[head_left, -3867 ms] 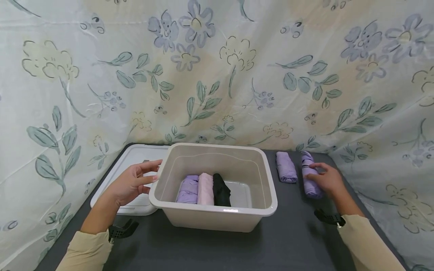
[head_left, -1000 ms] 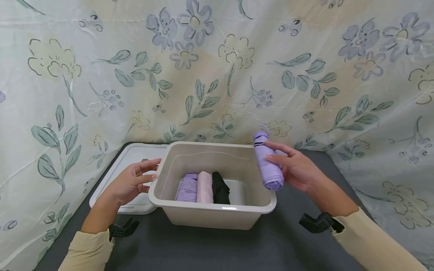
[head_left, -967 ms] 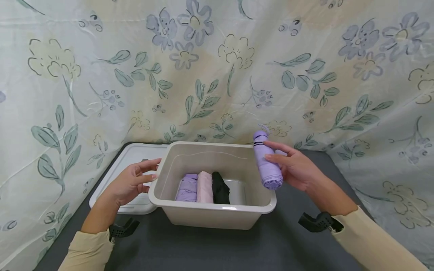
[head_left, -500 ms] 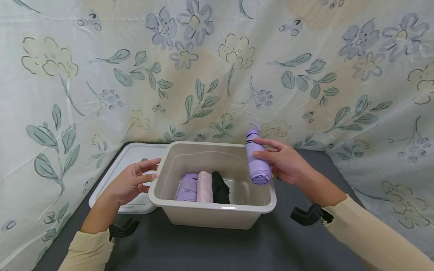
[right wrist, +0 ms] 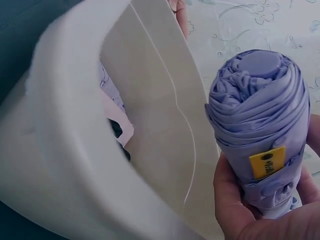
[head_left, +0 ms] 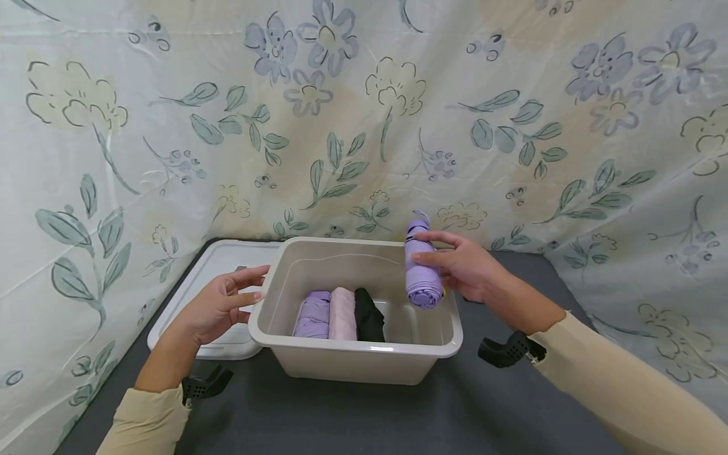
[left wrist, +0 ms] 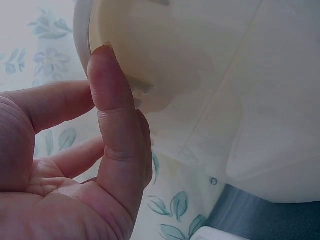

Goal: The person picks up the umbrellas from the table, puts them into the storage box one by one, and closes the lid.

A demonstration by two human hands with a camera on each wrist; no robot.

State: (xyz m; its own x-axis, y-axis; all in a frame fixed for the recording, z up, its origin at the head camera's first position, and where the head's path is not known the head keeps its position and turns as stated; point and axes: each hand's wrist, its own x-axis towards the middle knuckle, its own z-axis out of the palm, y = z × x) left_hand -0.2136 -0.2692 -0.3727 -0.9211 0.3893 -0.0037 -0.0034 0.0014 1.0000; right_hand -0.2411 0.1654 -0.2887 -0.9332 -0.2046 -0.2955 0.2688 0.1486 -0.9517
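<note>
My right hand [head_left: 474, 272] holds a lilac folding umbrella [head_left: 423, 278] above the right part of a beige plastic bin [head_left: 352, 363]. The umbrella tilts, its rolled end toward me and wrist loop at the far end. In the right wrist view, a yellow tag shows on the umbrella [right wrist: 260, 117]. Inside the bin, side by side at the left, lie a purple bundle [head_left: 313, 316], a pink roll [head_left: 343, 316] and a black bundle [head_left: 368, 319]. My left hand [head_left: 218, 306] touches the bin's left rim with fairly straight fingers; the left wrist view shows its fingers [left wrist: 117, 100] against the outer wall.
A white lid [head_left: 244, 253] lies on the dark grey table [head_left: 318, 417] left of and behind the bin. Floral fabric [head_left: 364, 126] hangs behind and at both sides. My right hand and forearm cover part of the table right of the bin.
My right hand picked up the umbrella from the table at right and carried it left over the bin, still drifting left. A second purple roll there is now out of sight. The left hand stayed put.
</note>
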